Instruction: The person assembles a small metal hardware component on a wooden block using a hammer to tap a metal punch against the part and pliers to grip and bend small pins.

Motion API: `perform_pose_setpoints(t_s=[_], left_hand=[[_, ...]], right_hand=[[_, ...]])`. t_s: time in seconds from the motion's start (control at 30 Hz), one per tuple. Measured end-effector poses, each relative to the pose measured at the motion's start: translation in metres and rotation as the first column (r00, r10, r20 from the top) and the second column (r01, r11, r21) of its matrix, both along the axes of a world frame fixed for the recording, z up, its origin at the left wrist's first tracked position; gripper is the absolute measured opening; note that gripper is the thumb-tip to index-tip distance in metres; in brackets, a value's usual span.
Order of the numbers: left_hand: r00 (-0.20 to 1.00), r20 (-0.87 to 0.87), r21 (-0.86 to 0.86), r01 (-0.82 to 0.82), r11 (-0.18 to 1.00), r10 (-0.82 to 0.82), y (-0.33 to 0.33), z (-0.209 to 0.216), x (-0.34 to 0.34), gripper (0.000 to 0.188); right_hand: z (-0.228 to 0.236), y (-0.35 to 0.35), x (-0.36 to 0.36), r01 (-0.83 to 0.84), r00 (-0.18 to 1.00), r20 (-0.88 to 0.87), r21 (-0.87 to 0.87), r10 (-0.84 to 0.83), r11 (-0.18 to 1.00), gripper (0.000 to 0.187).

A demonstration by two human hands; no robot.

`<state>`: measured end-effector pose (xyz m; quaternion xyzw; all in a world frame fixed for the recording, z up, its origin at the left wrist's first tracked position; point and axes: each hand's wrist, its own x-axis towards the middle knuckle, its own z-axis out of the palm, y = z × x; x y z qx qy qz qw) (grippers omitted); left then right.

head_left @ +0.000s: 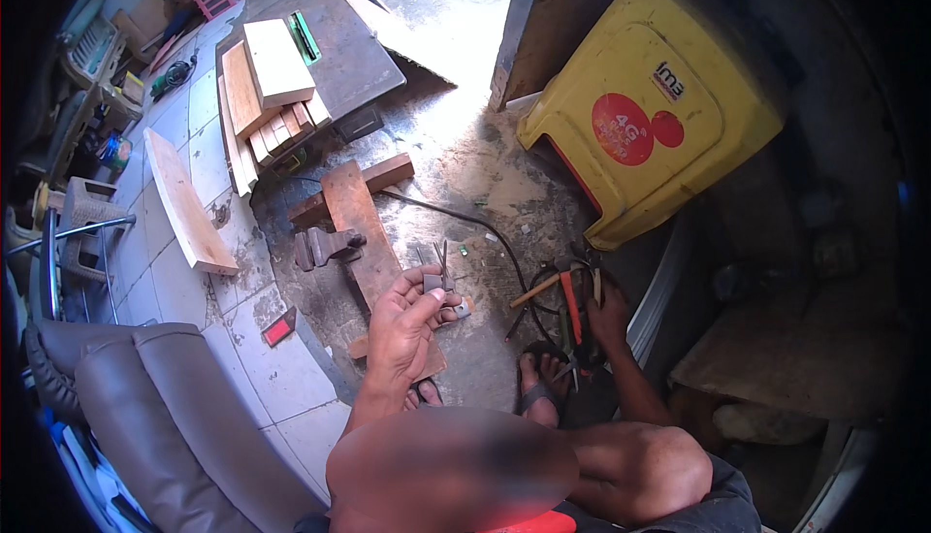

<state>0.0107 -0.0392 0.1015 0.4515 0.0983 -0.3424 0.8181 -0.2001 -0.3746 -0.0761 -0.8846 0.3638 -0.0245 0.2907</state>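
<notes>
My left hand [405, 320] is closed, pinching a small grey metal piece [433, 283] between thumb and fingers. Thin metal rods [443, 255] stick up beside it; whether they belong to the piece I cannot tell. Just beyond is a wooden beam [357, 205] with a small dark metal vise [328, 248] on it. On the right, my right hand [608, 318] reaches into a cluster of hand tools by my foot. An orange-red handle [570, 306] and a wooden handle [535, 290] show there. Shadow hides this hand's fingers, so its grip is unclear.
A yellow plastic stool [659, 96] stands at the far right. Wood pieces [276, 63] lie stacked on a low dark table [364, 72]. A plank [184, 198] leans at left, near a brown padded seat [184, 417]. A black cable [465, 215] crosses the floor.
</notes>
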Motion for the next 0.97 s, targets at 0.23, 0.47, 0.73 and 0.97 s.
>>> perform_pose_setpoints(t_s=[0.23, 0.47, 0.73, 0.97], left_hand=[[1.000, -0.011, -0.025, 0.000, 1.000, 0.000, -0.005, -0.002, 0.003, 0.033], [0.999, -0.042, -0.064, 0.016, 0.998, -0.019, -0.004, -0.001, 0.004, 0.032], [0.998, -0.063, -0.064, -0.013, 0.998, 0.009, 0.006, 0.000, 0.006, 0.033], [1.000, -0.031, -0.062, -0.005, 0.998, 0.003, 0.003, -0.002, 0.006, 0.042]], right_hand=[[-0.005, -0.017, 0.006, 0.044, 0.997, 0.072, -0.483, -0.010, 0.874, 0.047], [-0.026, -0.059, 0.022, -0.108, 0.953, -0.269, 0.117, 0.136, 0.987, 0.070], [0.033, -0.032, 0.013, 0.187, 0.912, -0.387, 0.102, -0.134, 0.977, 0.063], [0.040, -0.058, -0.078, 0.188, 0.949, 0.080, 0.629, -0.304, 0.754, 0.088]])
